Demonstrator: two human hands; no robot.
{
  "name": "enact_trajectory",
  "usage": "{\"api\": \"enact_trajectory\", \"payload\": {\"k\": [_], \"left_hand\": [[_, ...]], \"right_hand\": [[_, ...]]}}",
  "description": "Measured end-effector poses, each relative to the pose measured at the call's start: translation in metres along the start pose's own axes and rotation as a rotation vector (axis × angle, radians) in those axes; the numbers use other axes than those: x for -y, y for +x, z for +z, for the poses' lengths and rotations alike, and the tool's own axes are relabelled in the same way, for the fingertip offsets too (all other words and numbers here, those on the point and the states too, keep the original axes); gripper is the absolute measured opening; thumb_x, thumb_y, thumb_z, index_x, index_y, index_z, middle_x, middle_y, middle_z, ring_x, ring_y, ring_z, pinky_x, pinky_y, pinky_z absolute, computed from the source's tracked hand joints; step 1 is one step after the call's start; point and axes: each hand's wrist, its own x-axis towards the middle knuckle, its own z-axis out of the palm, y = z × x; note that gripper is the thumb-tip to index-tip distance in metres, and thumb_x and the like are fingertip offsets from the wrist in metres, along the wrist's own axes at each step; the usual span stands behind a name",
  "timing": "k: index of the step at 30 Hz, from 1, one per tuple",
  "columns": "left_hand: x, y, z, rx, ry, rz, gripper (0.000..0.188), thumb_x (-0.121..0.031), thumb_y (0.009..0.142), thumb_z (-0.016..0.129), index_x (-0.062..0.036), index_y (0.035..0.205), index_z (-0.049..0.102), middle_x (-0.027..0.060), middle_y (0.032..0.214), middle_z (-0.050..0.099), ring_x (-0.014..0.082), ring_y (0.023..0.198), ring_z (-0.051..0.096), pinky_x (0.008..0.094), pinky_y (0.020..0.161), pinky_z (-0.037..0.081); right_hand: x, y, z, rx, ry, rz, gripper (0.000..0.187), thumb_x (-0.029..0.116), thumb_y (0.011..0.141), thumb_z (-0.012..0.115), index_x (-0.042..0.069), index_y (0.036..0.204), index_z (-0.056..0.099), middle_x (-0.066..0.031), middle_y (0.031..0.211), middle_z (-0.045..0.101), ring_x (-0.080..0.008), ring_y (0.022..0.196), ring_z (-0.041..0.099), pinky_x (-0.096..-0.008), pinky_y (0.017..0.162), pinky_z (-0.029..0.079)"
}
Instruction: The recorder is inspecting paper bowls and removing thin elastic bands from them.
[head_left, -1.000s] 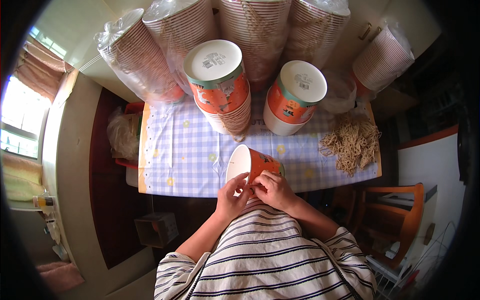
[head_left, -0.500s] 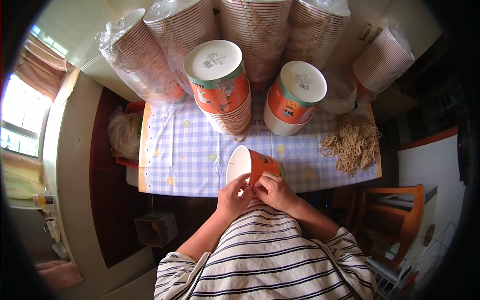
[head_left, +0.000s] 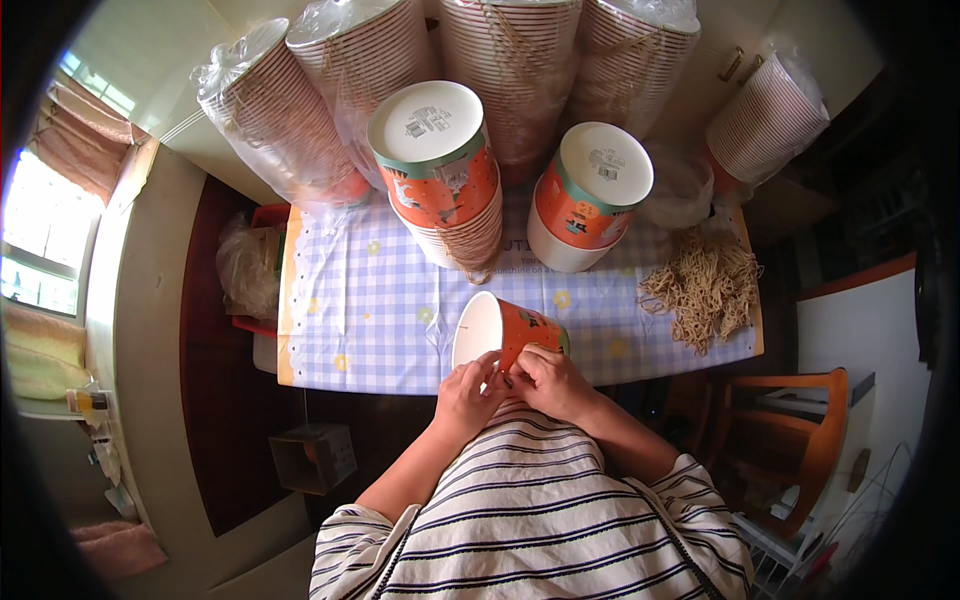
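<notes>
An orange paper bucket (head_left: 522,328) with animal prints and a white inside lies tipped at the table's front edge, its mouth toward the left. A short brown string end shows on its inner far wall. My left hand (head_left: 467,396) grips the near side of the rim with thumb and fingers closed. Pressed against the outer near wall, my right hand (head_left: 550,385) has its fingers curled in a pinch beside the left fingertips. Something small and dark shows between the hands, too small to name.
Behind stand two upside-down bucket stacks, one taller (head_left: 440,190) with string hanging, one shorter (head_left: 590,205). Tall plastic-wrapped bucket stacks (head_left: 510,80) line the back. A heap of tan strings (head_left: 705,290) lies right on the checked tablecloth (head_left: 360,330). A wooden chair (head_left: 785,440) stands right.
My fingers have shifted slightly at the bucket's near rim. The bucket stays almost in place, and both hands keep close together.
</notes>
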Motion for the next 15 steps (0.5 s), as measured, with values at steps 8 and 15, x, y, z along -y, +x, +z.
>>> {"api": "enact_trajectory", "payload": {"k": [8,15], "left_hand": [[0.000,-0.002,-0.004,0.031,-0.066,-0.080,0.044,-0.002,0.073,0.071,-0.0056,0.115,0.058,0.0085,0.078,0.064,0.0232,0.070,0.064,0.0339,0.066,0.053],[-0.009,0.007,-0.016,0.055,-0.242,-0.165,0.043,-0.001,0.075,0.070,-0.0024,0.116,0.058,0.0121,0.086,0.064,0.0233,0.075,0.065,0.0307,0.070,0.054]], "right_hand": [[-0.001,0.001,0.001,-0.013,0.014,0.006,0.013,0.000,0.072,0.065,0.002,0.074,0.052,-0.0113,0.073,0.056,-0.0303,0.069,0.059,-0.0389,0.062,0.048],[-0.003,-0.001,-0.003,-0.044,0.041,0.038,0.013,0.002,0.075,0.070,0.001,0.079,0.058,-0.0100,0.074,0.058,-0.0258,0.065,0.061,-0.0333,0.057,0.048]]}}
